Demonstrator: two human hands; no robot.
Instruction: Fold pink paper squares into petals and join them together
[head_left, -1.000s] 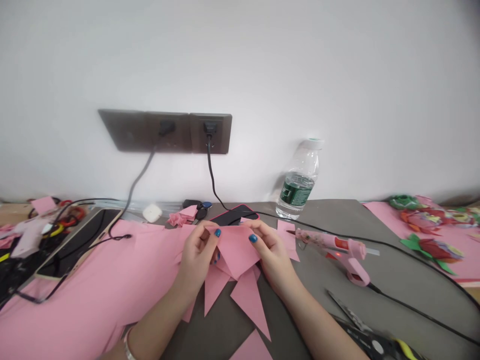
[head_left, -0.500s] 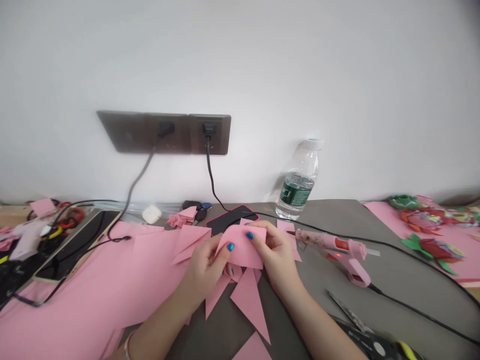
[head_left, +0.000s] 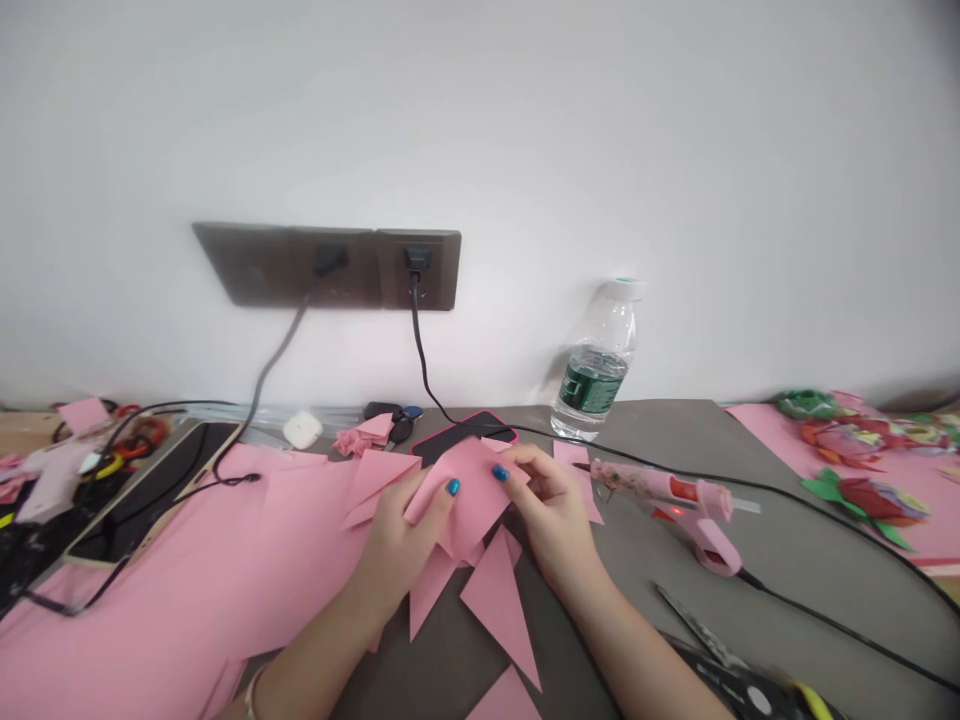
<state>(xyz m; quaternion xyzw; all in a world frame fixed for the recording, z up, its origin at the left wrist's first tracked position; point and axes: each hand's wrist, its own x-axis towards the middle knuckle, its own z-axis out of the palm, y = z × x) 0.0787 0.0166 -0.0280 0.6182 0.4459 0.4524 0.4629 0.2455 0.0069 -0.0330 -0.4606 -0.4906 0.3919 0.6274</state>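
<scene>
Between my two hands is a bent piece of pink paper (head_left: pixel 474 492), held above the grey tabletop. My left hand (head_left: pixel 405 525) pinches its left edge with the thumb on top. At the upper right edge, my right hand (head_left: pixel 551 500) grips it with the thumb on the near face; the other fingers are behind the sheet and mostly hidden. Below the held paper lie pink paper triangles (head_left: pixel 504 610), pointing toward me. Folded pink paper (head_left: pixel 381 480) rests just left of my left hand.
Large pink sheets (head_left: pixel 187 560) cover the left. A phone (head_left: pixel 150 490) lies there. Behind my hands are another phone (head_left: pixel 457 436) and a water bottle (head_left: pixel 596 370). To the right are a corded glue gun (head_left: pixel 697 510), scissors (head_left: pixel 739 665) and paper flowers (head_left: pixel 874 500). Black cables cross the table.
The pink paper has turned and tilted between my hands, its lower corner now pointing down. My left thumb has shifted slightly left and up. Things on the table have stayed put.
</scene>
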